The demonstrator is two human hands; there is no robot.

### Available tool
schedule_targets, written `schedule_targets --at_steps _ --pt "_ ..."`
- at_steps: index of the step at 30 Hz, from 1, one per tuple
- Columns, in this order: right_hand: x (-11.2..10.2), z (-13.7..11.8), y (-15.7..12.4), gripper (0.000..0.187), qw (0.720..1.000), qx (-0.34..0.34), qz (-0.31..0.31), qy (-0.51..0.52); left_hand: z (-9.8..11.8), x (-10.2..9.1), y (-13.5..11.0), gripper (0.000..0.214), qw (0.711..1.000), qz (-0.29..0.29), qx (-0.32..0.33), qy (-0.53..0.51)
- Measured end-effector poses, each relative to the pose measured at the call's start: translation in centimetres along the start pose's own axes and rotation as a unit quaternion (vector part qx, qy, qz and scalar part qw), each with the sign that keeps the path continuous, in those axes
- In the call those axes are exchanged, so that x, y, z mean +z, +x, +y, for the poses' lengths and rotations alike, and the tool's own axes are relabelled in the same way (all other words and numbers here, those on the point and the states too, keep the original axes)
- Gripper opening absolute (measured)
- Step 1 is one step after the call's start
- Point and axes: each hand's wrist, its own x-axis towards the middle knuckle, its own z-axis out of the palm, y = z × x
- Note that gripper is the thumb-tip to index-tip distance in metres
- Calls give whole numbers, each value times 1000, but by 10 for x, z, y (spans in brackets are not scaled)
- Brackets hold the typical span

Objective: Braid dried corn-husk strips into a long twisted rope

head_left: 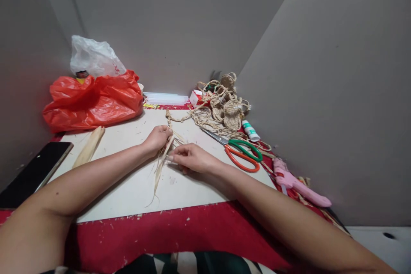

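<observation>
My left hand is closed around the near end of a braided straw cord, which runs back over the white board to a coiled heap. Loose pale husk strips fan out below that grip toward me. Just to the right, my right hand has its thumb and fingers pinched on one of these strips. Its fingertips partly hide the strip. Orange and green handled scissors lie right of my right hand, blades pointing back left.
Coiled straw pieces pile up at the back right, near a green-white roll and a pink glue gun. A red plastic bag, a flat husk and a phone are at left. Grey walls enclose the table.
</observation>
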Motion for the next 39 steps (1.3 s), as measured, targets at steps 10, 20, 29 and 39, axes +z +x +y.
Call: schedule_targets --at_steps 10,20,29,39 --pt "25 -13 -14 18 991 -119 52 21 7 -1 -4 17 999 -24 -38 -27" --pt "-38 -13 4 17 962 -96 250 -48 5 -9 7 16 994 -87 -46 -48" --pt "-43 -14 57 31 995 22 -24 93 11 -19 11 11 987 -139 -53 -57" --pt "-57 -3 67 34 974 60 -122 179 19 -28 14 15 980 -186 -75 -2"
